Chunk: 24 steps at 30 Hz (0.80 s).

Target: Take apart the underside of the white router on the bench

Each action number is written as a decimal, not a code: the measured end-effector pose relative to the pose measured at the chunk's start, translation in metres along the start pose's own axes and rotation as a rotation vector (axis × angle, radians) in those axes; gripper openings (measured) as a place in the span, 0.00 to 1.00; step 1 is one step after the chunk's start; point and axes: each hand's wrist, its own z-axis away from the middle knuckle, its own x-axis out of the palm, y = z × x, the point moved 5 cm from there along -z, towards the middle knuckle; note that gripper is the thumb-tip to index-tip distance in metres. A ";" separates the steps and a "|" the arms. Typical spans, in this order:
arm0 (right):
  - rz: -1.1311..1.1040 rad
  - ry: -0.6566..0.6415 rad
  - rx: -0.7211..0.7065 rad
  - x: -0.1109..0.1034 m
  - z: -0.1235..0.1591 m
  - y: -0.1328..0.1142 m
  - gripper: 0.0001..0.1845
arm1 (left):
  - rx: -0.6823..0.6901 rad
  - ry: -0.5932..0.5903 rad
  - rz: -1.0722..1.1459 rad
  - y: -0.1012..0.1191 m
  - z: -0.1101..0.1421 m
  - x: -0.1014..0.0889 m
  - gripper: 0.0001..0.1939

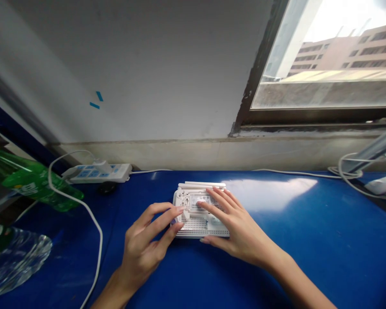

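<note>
A white router (193, 223) lies on the blue table with its vented, labelled underside up. Its white antenna (201, 184) is folded along the far edge. My right hand (234, 219) rests spread over the router's right part, fingertips on the label and thumb at the near edge. At the left end, my left hand (151, 236) has thumb and fingers drawn together around something small. A small white piece (186, 215) shows beside those fingertips; whether they grip it or the router's edge cannot be made out.
A white power strip (116, 173) with a plug stands at the back left, near a dark round object (107, 187). A green bottle (35, 182) and a clear bottle (19, 257) lie at left. A white cable (98, 227) loops down there. A metal pole (373, 148) stands at right.
</note>
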 end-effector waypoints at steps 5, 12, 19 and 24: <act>0.001 0.000 0.004 0.001 0.000 0.001 0.41 | 0.004 -0.025 0.004 0.000 0.000 0.003 0.25; 0.008 -0.008 0.005 0.001 0.000 0.001 0.41 | -0.002 0.084 0.011 0.001 -0.003 -0.005 0.19; 0.012 0.000 0.000 0.002 0.000 0.001 0.41 | 0.017 0.023 -0.029 0.002 0.002 0.005 0.26; 0.019 -0.001 0.003 0.001 0.000 0.001 0.41 | 0.007 0.063 -0.014 0.002 0.002 0.003 0.25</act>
